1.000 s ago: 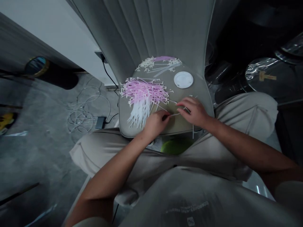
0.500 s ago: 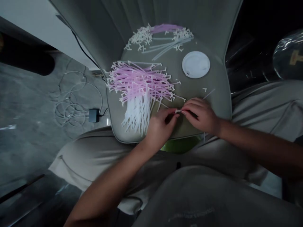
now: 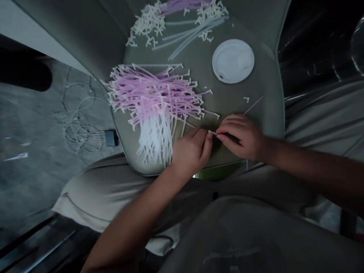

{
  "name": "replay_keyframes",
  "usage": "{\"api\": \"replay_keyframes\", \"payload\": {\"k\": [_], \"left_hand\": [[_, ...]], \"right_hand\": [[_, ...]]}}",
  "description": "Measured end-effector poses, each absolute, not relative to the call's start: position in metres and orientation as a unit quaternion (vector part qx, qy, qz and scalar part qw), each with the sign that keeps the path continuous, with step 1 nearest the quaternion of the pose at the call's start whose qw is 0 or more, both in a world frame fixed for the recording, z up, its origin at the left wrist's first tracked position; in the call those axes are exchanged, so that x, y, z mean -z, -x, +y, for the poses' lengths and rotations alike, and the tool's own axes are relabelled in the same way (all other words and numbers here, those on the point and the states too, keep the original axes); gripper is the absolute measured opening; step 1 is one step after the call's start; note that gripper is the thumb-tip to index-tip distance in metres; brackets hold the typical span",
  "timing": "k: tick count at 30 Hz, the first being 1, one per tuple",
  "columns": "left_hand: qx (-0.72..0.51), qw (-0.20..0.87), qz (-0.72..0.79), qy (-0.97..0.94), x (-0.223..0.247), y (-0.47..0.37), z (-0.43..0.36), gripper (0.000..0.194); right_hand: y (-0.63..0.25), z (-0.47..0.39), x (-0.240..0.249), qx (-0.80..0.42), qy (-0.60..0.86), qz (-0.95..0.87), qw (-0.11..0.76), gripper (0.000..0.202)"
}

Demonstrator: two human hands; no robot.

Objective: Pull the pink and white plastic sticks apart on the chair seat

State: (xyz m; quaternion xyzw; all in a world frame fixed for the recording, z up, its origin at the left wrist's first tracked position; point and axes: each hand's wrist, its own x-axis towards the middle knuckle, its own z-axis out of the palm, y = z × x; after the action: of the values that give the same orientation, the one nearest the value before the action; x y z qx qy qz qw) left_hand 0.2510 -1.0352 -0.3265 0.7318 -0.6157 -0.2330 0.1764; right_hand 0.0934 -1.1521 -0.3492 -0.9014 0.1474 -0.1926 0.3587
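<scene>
Between thumb and forefinger my left hand (image 3: 193, 149) pinches a small white connector (image 3: 210, 132). Close on its right, my right hand (image 3: 240, 135) grips a thin purple stick (image 3: 250, 106), whose far end sticks out behind the knuckles; the other end meets the connector. To the left lies a heap of purple sticks (image 3: 153, 93) with white end pieces, over a bundle of white sticks (image 3: 155, 138). One loose connector (image 3: 246, 99) rests beyond my right hand.
A round white lid (image 3: 233, 61) lies on the chair seat (image 3: 264, 76). White connectors (image 3: 149, 22) and pale sticks (image 3: 193, 34) are piled toward the backrest. Coiled cables with a dark box (image 3: 111, 138) are on the floor at the left.
The view has come nearer the seat, with the heaps shifted left and up in the picture. My left fingers have closed more tightly around the connector; both hands still meet.
</scene>
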Motion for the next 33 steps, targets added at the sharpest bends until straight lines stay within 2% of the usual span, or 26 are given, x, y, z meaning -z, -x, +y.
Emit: {"api": "replay_keyframes", "payload": {"k": [8, 14, 33], "left_hand": [[0.201, 0.174, -0.637, -0.724, 0.3299, -0.248, -1.0379, 0.032], [0.182, 0.117, -0.65, -0.728, 0.3256, -0.2462, -1.0389, 0.03], [0.143, 0.08, -0.644, -0.747, 0.3324, -0.2414, -1.0429, 0.029]], "right_hand": [[-0.096, -1.1512, 0.3479, 0.158, 0.918, 0.147, 0.332, 0.019], [-0.0952, -1.1522, 0.3473, 0.17, 0.903, 0.155, 0.364, 0.019], [-0.0982, -1.1498, 0.3456, 0.128, 0.931, 0.15, 0.309, 0.017]]}}
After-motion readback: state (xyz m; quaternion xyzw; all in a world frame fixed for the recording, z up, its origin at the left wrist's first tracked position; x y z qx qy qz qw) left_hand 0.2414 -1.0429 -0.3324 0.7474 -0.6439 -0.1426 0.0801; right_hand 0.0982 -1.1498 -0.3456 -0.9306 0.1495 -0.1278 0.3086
